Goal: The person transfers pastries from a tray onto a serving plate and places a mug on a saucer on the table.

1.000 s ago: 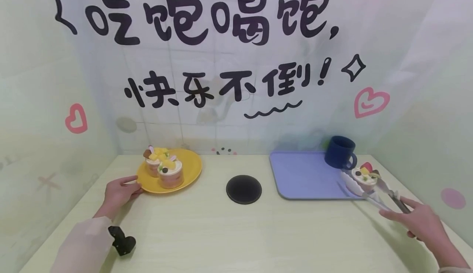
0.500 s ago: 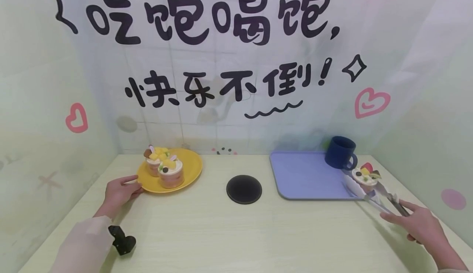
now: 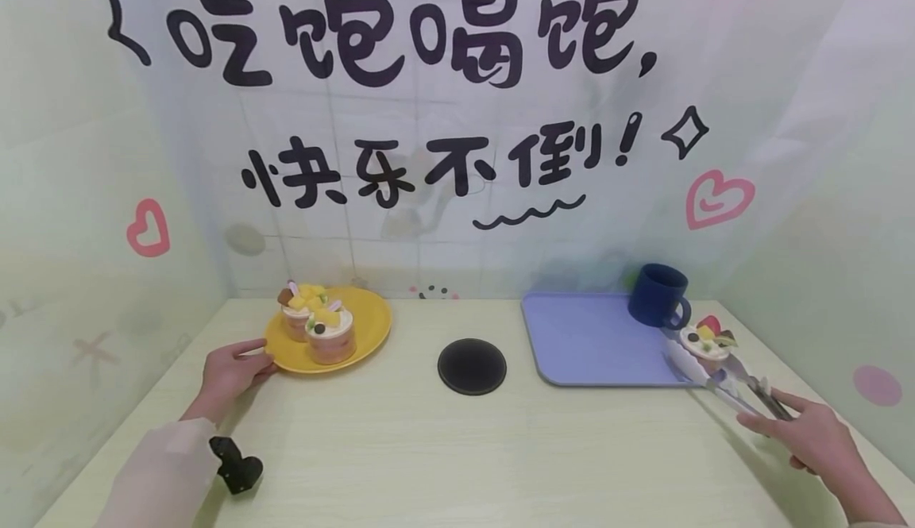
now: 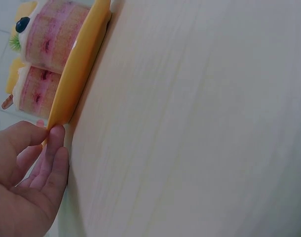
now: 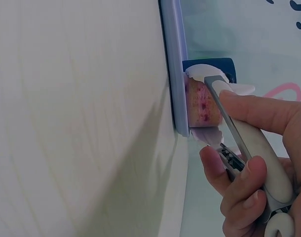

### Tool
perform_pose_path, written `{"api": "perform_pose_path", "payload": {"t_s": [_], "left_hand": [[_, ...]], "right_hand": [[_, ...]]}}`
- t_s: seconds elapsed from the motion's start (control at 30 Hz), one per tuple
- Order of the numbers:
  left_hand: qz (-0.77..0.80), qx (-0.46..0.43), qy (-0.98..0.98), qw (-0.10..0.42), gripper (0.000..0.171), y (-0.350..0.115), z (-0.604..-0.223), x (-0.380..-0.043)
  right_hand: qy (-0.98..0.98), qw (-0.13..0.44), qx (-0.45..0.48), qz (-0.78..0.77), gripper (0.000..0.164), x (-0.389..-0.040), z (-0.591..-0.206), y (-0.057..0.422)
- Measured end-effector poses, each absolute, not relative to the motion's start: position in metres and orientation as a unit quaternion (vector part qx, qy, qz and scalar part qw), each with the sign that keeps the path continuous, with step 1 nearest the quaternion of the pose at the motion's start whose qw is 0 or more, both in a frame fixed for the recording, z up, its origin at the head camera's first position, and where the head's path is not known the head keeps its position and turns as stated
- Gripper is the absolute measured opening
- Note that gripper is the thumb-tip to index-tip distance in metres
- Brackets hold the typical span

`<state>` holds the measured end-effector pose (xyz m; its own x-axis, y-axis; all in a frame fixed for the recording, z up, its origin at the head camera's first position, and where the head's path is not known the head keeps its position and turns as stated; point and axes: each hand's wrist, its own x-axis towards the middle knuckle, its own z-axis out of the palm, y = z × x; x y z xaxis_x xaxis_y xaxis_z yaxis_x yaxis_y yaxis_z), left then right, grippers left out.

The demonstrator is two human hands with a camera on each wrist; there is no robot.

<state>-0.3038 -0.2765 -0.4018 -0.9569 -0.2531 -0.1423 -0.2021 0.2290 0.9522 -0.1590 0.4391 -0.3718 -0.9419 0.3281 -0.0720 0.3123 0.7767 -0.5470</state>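
- what has just changed is slight: the tongs (image 5: 259,153) have shifted only a little about the right cup (image 3: 706,345), which keeps almost the same spot
- the left hand (image 3: 232,373), plate (image 3: 373,325) and tray (image 3: 593,345) look the same as a moment ago; i take that to mean a pause for steadying the tongs, with no carrying under way
- right hand (image 3: 811,433): fingers and thumb wrapped round the tongs' handles, the tongs spread to about the cup's width
- the right cup is between the tongs' tips, at the near right corner of the tray, just to the near side of the mug (image 3: 654,298); whether the tips squeeze it, i cannot tell
- left hand: nearly closed, thumb and fingertips pinching the near left rim of the plate, which lies on the tabletop (image 3: 457,456)
- on the plate's left part, the near cup (image 3: 332,341) and the far cup (image 3: 295,321) stand upright close together
- between plate and tray, a black disc (image 3: 472,366) is set in the tabletop, well apart from both hands
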Motion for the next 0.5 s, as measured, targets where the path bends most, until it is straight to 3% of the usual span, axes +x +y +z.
{"api": "perform_pose_path", "payload": {"t_s": [0.5], "left_hand": [[-0.602, 0.142, -0.786, 0.018, 0.054, -0.2765, -0.3992, -0.3034]], "right_hand": [[-0.935, 0.022, -0.191, 0.299, 0.094, -0.1527, -0.3675, 0.4334]]}}
